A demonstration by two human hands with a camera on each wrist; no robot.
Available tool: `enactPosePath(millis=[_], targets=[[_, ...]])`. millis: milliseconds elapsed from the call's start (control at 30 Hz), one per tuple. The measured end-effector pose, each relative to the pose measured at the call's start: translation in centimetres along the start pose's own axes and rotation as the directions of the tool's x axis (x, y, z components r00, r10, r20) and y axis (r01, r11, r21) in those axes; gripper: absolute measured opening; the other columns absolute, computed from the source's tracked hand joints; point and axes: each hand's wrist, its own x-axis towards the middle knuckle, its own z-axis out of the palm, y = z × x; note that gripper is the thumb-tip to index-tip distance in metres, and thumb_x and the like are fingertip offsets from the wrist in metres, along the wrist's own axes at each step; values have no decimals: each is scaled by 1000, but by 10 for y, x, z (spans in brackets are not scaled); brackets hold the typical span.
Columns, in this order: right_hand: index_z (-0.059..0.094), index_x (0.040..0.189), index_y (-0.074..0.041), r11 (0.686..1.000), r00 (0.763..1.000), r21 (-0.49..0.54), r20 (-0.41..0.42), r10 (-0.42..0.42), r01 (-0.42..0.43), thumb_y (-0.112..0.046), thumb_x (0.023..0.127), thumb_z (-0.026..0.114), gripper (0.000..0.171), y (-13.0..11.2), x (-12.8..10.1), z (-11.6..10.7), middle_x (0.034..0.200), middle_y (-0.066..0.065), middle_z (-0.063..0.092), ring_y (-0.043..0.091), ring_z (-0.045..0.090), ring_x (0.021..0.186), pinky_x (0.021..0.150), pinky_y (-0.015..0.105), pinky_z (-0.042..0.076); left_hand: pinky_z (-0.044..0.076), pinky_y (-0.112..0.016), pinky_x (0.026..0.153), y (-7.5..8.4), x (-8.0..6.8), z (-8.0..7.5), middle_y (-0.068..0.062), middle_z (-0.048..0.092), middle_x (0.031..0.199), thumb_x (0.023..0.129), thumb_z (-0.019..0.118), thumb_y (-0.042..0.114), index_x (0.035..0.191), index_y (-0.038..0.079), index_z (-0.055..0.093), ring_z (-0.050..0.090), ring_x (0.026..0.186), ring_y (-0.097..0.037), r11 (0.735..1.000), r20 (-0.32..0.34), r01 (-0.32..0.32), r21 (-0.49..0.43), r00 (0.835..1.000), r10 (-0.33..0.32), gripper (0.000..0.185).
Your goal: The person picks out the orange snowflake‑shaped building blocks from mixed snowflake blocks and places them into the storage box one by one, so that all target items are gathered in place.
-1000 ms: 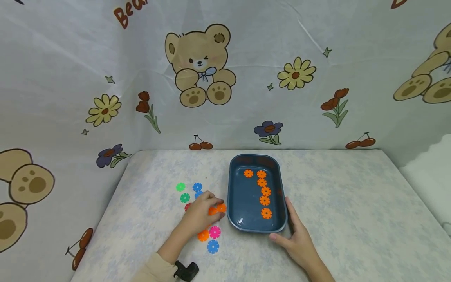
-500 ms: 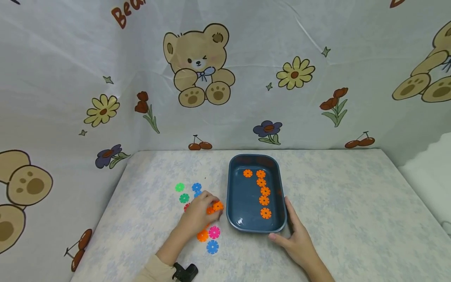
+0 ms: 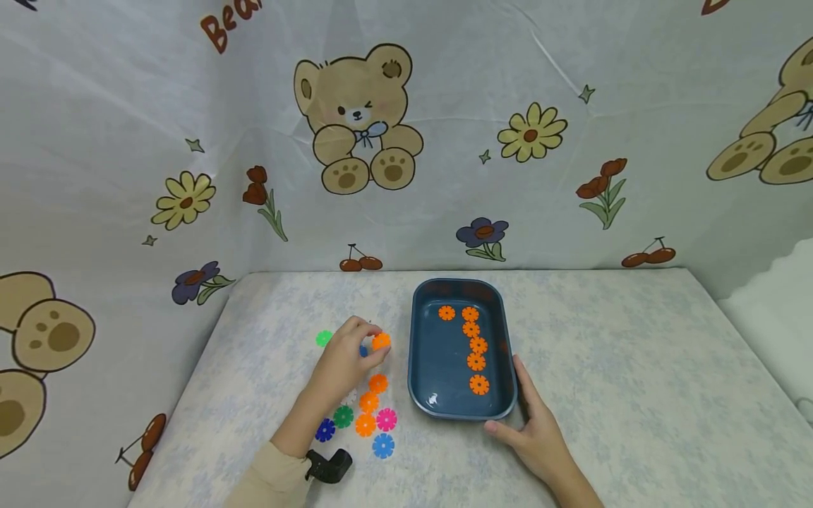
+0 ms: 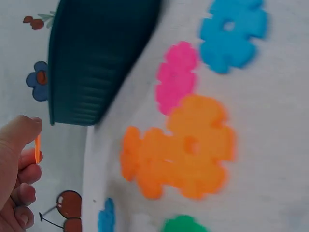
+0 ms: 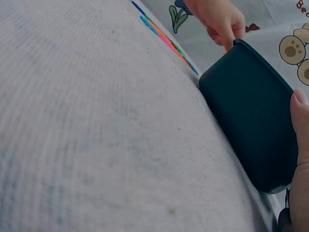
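You've just lifted an orange flower piece [image 3: 381,341] off the surface in your left hand's [image 3: 343,360] pinch, beside the blue tray [image 3: 422,381] your right hand [image 3: 530,416] steadies with flat fingers, so it looks ready to join the orange row [image 3: 473,346].

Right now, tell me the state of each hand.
Left hand: pinches an orange flower disc, lifted above the table.
Right hand: open, fingers straight against the side of the blue tray, holding nothing.
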Motion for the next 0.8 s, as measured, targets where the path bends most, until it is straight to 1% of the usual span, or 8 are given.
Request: enactPosePath(millis=[133,233,333,433,567,667,800], targets=[[9,161,-25,1000,1000,4,1,-2,2,-22,78,85,113,0,-1,0,167,9,15,-14,11,143,104,-3,16,55,-32,86,13,13,-4,-1,59,109,88,75,32,115,12,70,60,96,-18,999,-4,-51,-13,999,51,33],[9,161,-22,1000,1000,4,0,-10,10,-21,78,86,113,0,-1,0,167,9,15,-15,11,142,104,-3,16,54,-31,87,24,23,-4,2,58,110,90,74,34,116,13,69,59,98,-15,997,21,-82,-12,996,82,34],[9,161,-21,1000,1000,2,-2,-14,14,-21,78,86,113,0,-1,0,167,9,15,-16,11,142,104,-3,17,53,-30,84,36,33,-1,1,58,112,91,72,36,118,14,68,57,97,-14,994,57,-113,-13,992,114,35],[9,161,-22,1000,1000,5,0,-11,11,-22,78,85,113,1,-1,0,167,10,15,-15,11,143,104,-3,16,52,-31,79,48,44,4,-2,59,111,91,72,36,117,12,69,56,92,-15,988,86,-151,-13,985,152,35],[9,161,-22,1000,1000,4,-2,-5,5,-24,78,85,112,1,0,1,167,10,15,-11,12,144,104,-3,16,53,-32,81,60,56,12,-2,58,110,91,71,35,117,11,68,55,91,-16,983,133,-181,-9,975,181,36],[10,161,-22,1000,1000,2,-5,-3,3,-24,78,85,112,1,0,1,166,10,16,-10,13,145,104,-3,17,53,-31,83,65,64,19,-1,57,109,92,70,37,118,10,68,55,92,-15,982,173,-191,-5,967,189,37],[10,161,-24,1000,1000,0,-6,-9,9,-24,77,86,113,1,0,0,166,11,17,-14,14,143,104,-3,17,52,-27,81,67,73,31,-1,57,107,93,69,39,119,10,69,54,91,-14,974,213,-222,38,954,209,39]])
